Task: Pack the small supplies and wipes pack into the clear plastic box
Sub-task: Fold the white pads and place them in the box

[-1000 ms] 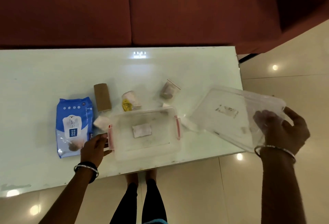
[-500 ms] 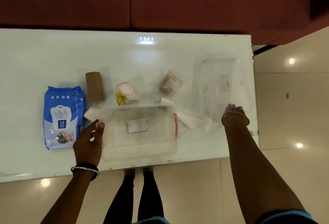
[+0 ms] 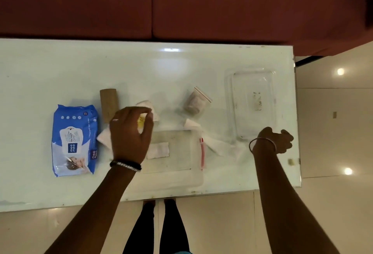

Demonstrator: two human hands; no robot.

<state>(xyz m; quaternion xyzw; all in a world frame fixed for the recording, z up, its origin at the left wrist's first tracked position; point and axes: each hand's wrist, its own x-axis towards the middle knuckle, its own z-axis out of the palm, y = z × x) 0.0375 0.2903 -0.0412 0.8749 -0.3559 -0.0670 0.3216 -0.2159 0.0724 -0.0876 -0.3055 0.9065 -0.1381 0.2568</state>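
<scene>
My left hand (image 3: 131, 132) is hovering over the far-left corner of the clear plastic box (image 3: 173, 158), fingers curled loosely with thumb and forefinger nearly pinched together right over the small white-and-yellow packet (image 3: 146, 112). Can't honestly tell if it's touching it yet, but it isn't clamped on anything that I can see. My right hand (image 3: 276, 140) is over at the right, fingers loosely curled and holding nothing, sitting at the near edge of the lid (image 3: 252, 102), which lies flat on the table (image 3: 60, 68) to the right of the box. So the box is open and pretty much empty, just a whitish label or patch showing on its floor, and packing is only starting. Everything else is sitting out: the blue wipes pack (image 3: 74, 140) lies flat well left of the box, the cardboard tube (image 3: 109, 104) is just beyond it on the far side, a folded white tissue (image 3: 105, 138) is between the wipes and the box, the little zip bag (image 3: 195, 102) with something brownish in it is far-right of the box, and another crumpled white bit (image 3: 214, 142) is at the box's right end. Next move, I reckon: close the pinch on the packet, lift and drop it in the box, which is just a short hop toward me. It looks soft and crinkly, so a light grip should do. The wipes pack is the bulky one, probably best laid flat.
</scene>
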